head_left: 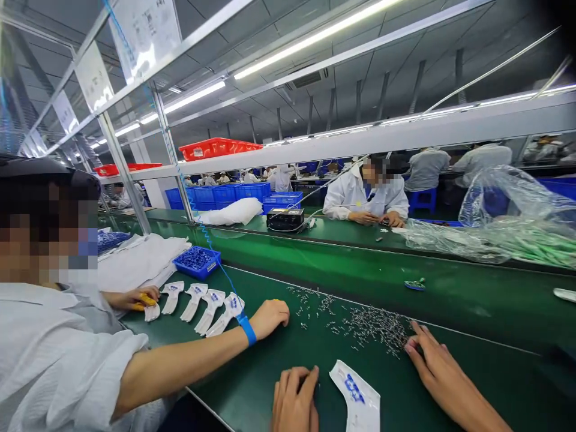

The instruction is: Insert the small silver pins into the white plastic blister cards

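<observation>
My left hand (294, 399) is at the bottom centre, its fingers curled together; whatever they hold, if anything, is hidden. Just right of it lies a white curved plastic part (357, 396) with blue pieces set in its upper end. My right hand (432, 360) reaches in from the lower right, fingers stretched out and slightly apart. Its fingertips touch the right edge of a loose spread of small metal screws (378, 327), which look like tiny pins at this distance.
On the left, a co-worker's hand with a blue wrist strap (246, 330) reaches over the bench near the screws. Several similar white parts (211, 309) lie in a row, behind them a blue bin (197, 261). A green conveyor belt (315, 258) runs beyond; another person sits across.
</observation>
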Demonstrator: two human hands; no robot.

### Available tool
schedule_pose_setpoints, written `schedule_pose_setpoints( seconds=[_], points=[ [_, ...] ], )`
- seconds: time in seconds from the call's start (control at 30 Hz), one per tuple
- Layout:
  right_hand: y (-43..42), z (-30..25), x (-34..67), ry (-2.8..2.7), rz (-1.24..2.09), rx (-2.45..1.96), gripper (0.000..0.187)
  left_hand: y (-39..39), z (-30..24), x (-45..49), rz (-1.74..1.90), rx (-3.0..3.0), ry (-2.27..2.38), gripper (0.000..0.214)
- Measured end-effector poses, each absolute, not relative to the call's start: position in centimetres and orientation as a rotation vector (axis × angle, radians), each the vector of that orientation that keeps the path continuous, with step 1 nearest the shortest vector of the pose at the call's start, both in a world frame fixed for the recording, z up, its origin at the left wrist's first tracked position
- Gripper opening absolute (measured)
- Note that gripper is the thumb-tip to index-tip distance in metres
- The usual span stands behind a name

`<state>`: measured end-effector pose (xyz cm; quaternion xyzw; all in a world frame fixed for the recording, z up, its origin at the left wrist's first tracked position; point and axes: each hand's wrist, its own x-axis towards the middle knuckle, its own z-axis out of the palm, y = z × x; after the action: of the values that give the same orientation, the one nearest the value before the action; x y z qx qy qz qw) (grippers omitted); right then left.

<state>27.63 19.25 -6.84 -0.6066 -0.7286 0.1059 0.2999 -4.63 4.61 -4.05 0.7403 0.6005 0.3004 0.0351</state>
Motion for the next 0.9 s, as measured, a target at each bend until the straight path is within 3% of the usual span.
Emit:
schedule_pose_setpoints(
  seconds=[0.07, 0.23, 0.47, 0.67, 0.9],
  points=[
    [18.7, -5.6, 27.9, -1.997, 0.295, -1.582, 0.045, 5.5, -1.7, -4.4, 0.912, 2.305, 1.751, 0.059],
    [19.2, -3.1, 25.9, -2.176, 0.393, -1.442, 0.051, 12.8, 3.2, -1.5, 0.688, 2.460, 1.484, 0.040],
    [20.4, -3.0, 25.2, -2.330, 0.352, -1.421, 0.049, 22.9, 1.0, 2.8, 0.297, 2.691, 1.116, 0.055],
    [19.1, -3.3, 30.0, -2.300, 0.266, -1.562, 0.045, 23.6, -0.1, -1.6, 0.206, 2.690, 1.217, 0.059],
    [21.0, -3.6, 28.5, -2.243, 0.356, -1.647, 0.046, 24.9, 0.0, -4.1, 0.270, 2.654, 1.558, 0.055]
  ],
)
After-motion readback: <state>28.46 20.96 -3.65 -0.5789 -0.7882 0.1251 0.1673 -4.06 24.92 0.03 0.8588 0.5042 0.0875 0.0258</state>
